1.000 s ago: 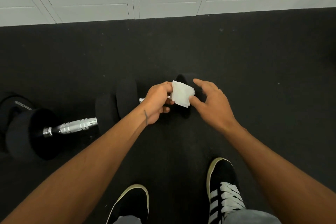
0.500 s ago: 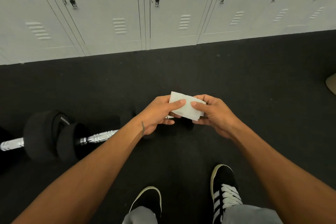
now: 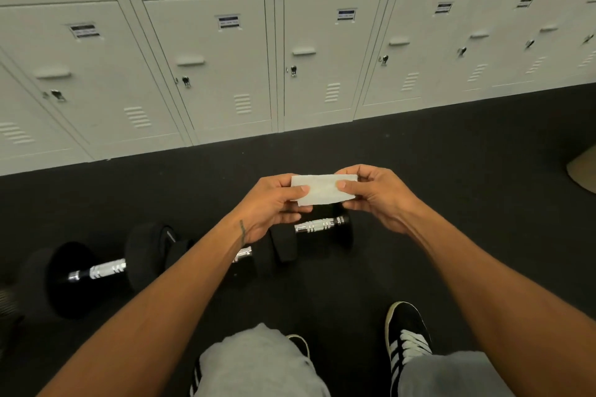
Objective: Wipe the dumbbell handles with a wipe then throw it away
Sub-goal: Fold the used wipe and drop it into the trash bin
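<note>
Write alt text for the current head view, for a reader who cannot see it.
Both hands, left hand and right hand, hold a folded white wipe by its ends above three dumbbells lying in a row on dark flooring, facing grey lockers.

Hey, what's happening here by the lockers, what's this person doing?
A person is standing over two dumbbells on the dark floor in front of the lockers. Both hands, left and right, hold a folded white wipe stretched between them, up off the handles. Nothing is being wiped at this moment, and no bin is in view.
</note>
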A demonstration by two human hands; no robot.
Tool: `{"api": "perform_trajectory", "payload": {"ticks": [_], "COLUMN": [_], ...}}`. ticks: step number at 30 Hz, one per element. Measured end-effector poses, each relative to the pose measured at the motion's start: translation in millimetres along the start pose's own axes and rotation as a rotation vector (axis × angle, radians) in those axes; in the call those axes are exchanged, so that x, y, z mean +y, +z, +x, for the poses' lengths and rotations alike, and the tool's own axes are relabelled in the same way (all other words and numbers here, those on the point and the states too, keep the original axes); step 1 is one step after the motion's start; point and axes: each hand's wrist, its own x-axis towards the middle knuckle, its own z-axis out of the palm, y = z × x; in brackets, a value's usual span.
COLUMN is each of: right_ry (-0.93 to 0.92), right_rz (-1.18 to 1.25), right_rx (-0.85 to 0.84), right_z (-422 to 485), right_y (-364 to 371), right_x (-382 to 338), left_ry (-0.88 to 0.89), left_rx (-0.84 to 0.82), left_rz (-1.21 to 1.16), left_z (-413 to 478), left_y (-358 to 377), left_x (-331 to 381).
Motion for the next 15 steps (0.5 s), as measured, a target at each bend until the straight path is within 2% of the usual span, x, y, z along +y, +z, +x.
{"api": "perform_trajectory", "payload": {"ticks": [3, 9, 15], "right_ry": [-0.012, -0.046, -0.041], "right_rz": [0.003, -0.004, -0.015], "right_rx": [-0.038, -0.106, -0.247], "right_z": [-13, -38, -67], "right_y": [12, 39, 75], "right_x": [-13, -29, -52], "left_ry": [0.035, 0.077, 0.089], "left_rx": [0.062, 0.080, 0.148], "left_rz": [-0.010, -0.080, -0.130], "left_z": [-22, -75, -140], "left_y": [-6, -22, -42], "left_x": [11, 27, 48]}}
